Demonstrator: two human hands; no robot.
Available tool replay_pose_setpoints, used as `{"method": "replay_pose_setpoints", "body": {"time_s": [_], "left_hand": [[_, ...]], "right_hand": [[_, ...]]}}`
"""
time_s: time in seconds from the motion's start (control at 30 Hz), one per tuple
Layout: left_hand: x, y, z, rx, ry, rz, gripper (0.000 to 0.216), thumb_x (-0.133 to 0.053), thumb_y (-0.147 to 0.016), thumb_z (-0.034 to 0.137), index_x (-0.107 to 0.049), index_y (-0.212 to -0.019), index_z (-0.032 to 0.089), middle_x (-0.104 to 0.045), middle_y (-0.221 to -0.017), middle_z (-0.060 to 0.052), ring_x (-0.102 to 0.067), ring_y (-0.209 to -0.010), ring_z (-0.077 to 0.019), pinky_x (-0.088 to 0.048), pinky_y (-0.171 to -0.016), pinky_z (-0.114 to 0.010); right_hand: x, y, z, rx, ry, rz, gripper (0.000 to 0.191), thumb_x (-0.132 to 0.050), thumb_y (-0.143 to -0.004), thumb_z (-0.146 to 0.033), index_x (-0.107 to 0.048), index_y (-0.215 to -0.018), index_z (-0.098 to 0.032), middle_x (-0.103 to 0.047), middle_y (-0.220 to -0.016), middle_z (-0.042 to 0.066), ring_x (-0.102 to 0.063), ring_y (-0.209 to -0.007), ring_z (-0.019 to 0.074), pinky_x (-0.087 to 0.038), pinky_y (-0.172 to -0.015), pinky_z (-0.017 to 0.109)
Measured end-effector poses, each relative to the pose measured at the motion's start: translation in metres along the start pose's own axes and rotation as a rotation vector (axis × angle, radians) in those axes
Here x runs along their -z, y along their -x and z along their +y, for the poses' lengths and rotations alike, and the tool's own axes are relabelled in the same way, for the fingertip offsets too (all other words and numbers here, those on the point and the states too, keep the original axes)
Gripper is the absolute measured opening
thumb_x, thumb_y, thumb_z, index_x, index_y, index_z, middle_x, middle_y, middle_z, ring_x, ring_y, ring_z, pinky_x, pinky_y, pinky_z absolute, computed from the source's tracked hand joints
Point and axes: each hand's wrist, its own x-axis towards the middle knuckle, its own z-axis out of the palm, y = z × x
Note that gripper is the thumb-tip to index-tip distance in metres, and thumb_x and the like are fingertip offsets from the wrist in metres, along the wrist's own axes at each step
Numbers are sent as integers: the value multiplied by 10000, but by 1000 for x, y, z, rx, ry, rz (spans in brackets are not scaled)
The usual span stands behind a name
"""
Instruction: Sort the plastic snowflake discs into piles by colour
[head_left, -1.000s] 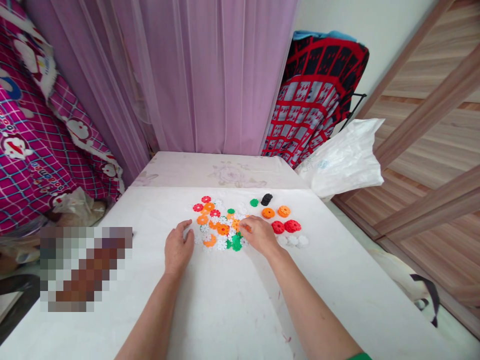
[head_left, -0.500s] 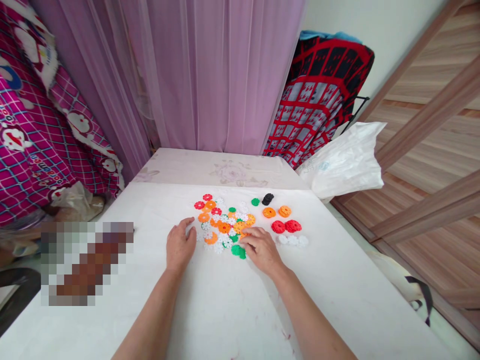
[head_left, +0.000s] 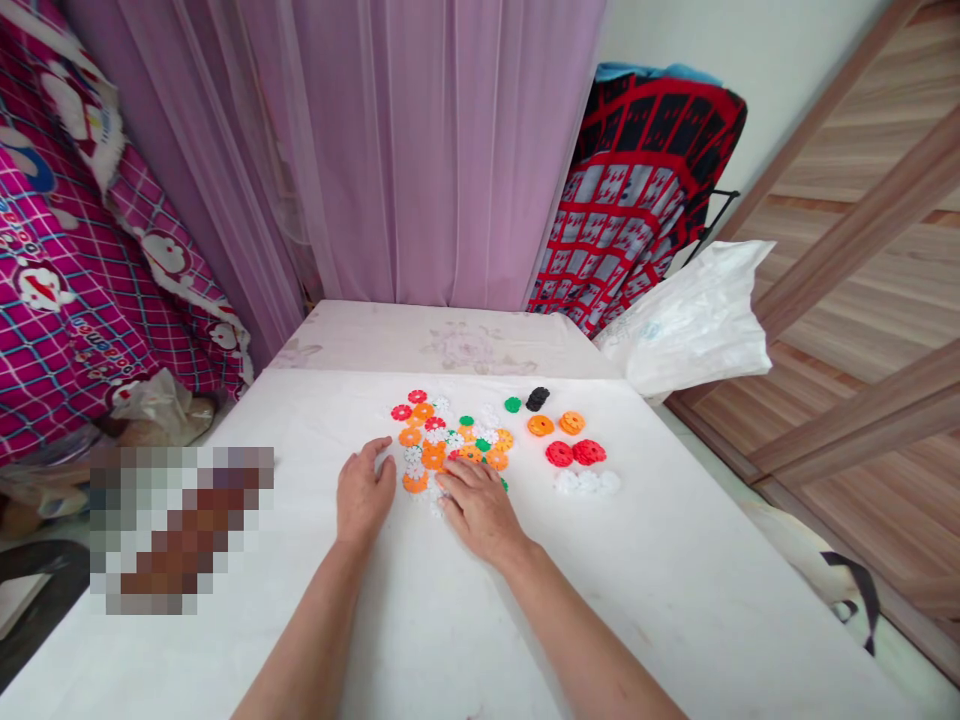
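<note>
Mixed snowflake discs in white, orange, red and green lie in a loose patch on the white tablecloth. My left hand [head_left: 365,492] rests at the patch's left side, thumb and fingers apart, holding nothing. Over the near part of the patch lies my right hand [head_left: 480,503], fingers stretched across the discs and covering some of them. An orange disc [head_left: 415,483] and several white discs [head_left: 413,454] show between the two hands. A bit of green peeks out past my right hand's knuckles. At the far left of the patch are red discs [head_left: 402,412].
Right of the patch, discs sit grouped by colour: black discs [head_left: 537,399], a green disc [head_left: 512,405], orange discs [head_left: 572,422], red discs [head_left: 589,452] and white discs [head_left: 588,482]. A white plastic bag [head_left: 690,325] stands at the table's right edge. Purple curtains [head_left: 450,150] hang behind.
My right hand has moved left from the green discs and now lies flatter over the middle of the patch, hiding most of those green ones. My left hand keeps its place.
</note>
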Motion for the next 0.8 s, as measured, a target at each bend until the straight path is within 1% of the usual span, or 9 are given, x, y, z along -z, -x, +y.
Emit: {"method": "replay_pose_setpoints", "body": {"time_s": [0.1,0.2,0.23,0.3,0.4,0.5,0.6,0.7,0.8], "left_hand": [[0,0,1,8,-2,-1,331,-458,-848,273,-602,-1140,220,-703,-1107,-68,-639,-945,-240,-478,-906,-407],[1,0,2,25,-11,-17,332,-460,-849,276,-604,-1142,220,-708,-1090,-69,-644,-879,-233,-486,-888,-409],[1,0,3,27,-13,-19,330,-460,-849,276,-604,-1141,221,-709,-1089,-68,-644,-869,-230,-486,-887,-408],[1,1,3,22,-15,-15,325,-461,-850,271,-605,-1137,222,-707,-1100,-65,-645,-880,-229,-482,-894,-408],[0,1,2,7,-6,-9,325,-453,-853,267,-598,-1139,216,-699,-1135,-66,-642,-926,-234,-474,-913,-413],[-2,1,1,2,4,-6,325,-445,-856,273,-594,-1139,213,-696,-1147,-67,-638,-964,-243,-468,-928,-421],[-2,1,2,-5,6,1,315,-447,-851,269,-599,-1122,218,-700,-1141,-68,-636,-998,-250,-458,-948,-433],[-2,1,3,-8,12,10,304,-454,-843,260,-605,-1104,224,-707,-1121,-67,-643,-1008,-248,-451,-965,-436],[-2,1,4,-4,13,14,304,-458,-839,258,-606,-1103,225,-711,-1107,-66,-643,-1021,-247,-448,-973,-437]], "right_hand": [[2,3,2,21,-42,28,177,-520,-911,-225,-681,-975,-265,-681,-1153,-9,-551,-1132,164,-349,-993,347],[5,0,10,-46,-28,72,170,-537,-896,-219,-684,-814,-241,-720,-1029,-12,-597,-992,162,-377,-909,329],[5,-2,14,-86,-11,86,161,-547,-887,-216,-683,-803,-237,-723,-1011,-7,-601,-960,165,-382,-880,324],[8,-11,20,-135,15,85,142,-557,-875,-199,-691,-855,-241,-724,-1012,-3,-597,-940,170,-381,-851,317],[15,-27,28,-120,47,-23,202,-537,-878,-175,-698,-964,-262,-727,-1012,-13,-588,-957,170,-364,-868,312],[26,-35,37,-162,163,-143,214,-511,-884,-183,-716,-879,-246,-729,-960,10,-583,-945,186,-362,-835,311],[35,-36,43,-254,300,-184,223,-508,-859,-165,-712,-785,-217,-718,-920,49,-578,-941,208,-361,-776,309],[38,-37,39,-295,328,-183,209,-507,-852,-178,-707,-804,-218,-711,-934,51,-581,-941,207,-366,-788,308],[33,-46,24,-356,305,-221,216,-506,-882,-319,-696,-884,-217,-708,-954,60,-597,-944,222,-386,-794,321]]}}
